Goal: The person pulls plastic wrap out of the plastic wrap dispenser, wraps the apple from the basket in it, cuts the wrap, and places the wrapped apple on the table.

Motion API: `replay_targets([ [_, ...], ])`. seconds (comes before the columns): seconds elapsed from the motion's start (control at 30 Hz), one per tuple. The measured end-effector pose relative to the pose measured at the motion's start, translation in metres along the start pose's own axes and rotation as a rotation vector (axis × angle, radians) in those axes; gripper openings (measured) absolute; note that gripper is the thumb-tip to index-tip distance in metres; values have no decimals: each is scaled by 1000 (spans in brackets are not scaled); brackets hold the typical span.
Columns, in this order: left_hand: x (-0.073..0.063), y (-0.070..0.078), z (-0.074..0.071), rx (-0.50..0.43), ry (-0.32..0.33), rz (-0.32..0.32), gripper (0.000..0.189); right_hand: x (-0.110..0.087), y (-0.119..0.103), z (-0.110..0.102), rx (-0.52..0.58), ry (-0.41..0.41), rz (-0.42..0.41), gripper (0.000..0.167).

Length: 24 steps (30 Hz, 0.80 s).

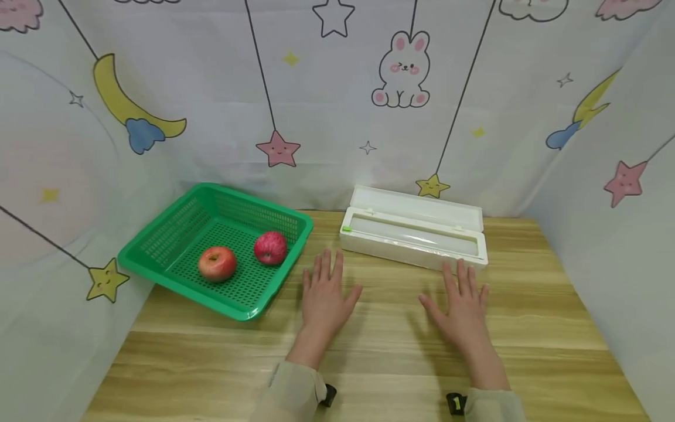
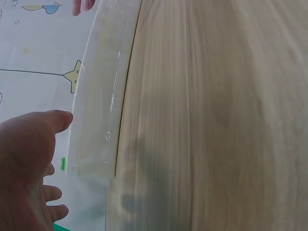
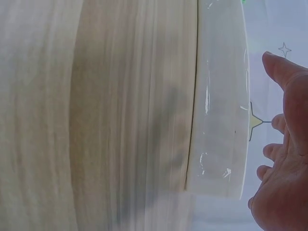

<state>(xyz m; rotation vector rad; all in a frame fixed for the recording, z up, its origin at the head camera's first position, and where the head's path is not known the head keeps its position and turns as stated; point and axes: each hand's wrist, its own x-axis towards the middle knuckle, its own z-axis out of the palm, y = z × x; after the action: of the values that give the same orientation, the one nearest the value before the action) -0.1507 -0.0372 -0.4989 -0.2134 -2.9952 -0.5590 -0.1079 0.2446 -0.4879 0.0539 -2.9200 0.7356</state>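
My left hand (image 1: 323,296) is held over the table with its fingers spread, between the green basket and the white box. Nothing is in it. The right hand (image 1: 463,313), also spread and holding nothing, has its fingertips near the right front of the long white box (image 1: 411,251). That box has its lid (image 1: 416,208) raised at the back, a pale roll (image 1: 413,233) inside and a small green tab (image 1: 346,228) at its left end. In both wrist views the box front (image 2: 98,96) shows beyond the hand.
A green plastic basket (image 1: 181,290) with perforated sides stands at the left, holding a yellowish-red apple (image 1: 217,264) and a darker red apple (image 1: 270,248). Behind and at both sides hangs a patterned cloth (image 1: 337,105). The wood-grain table (image 1: 390,334) lies under everything.
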Motion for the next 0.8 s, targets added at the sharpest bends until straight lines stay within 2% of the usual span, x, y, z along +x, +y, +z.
replay_targets([
  [0.2, 3, 3, 1, -25, 8, 12, 86, 4, 6, -3, 10, 13, -5, 93],
  [0.33, 8, 3, 4, -83, 31, 26, 85, 7, 10, -5, 32, 26, -4, 94],
  [0.53, 16, -1, 10, -174, 71, 63, 83, 9, 15, -6, 112, 5, 25, 95],
  [0.8, 23, -4, 16, -273, 97, 81, 80, 10, 17, -7, 251, -40, 104, 96],
])
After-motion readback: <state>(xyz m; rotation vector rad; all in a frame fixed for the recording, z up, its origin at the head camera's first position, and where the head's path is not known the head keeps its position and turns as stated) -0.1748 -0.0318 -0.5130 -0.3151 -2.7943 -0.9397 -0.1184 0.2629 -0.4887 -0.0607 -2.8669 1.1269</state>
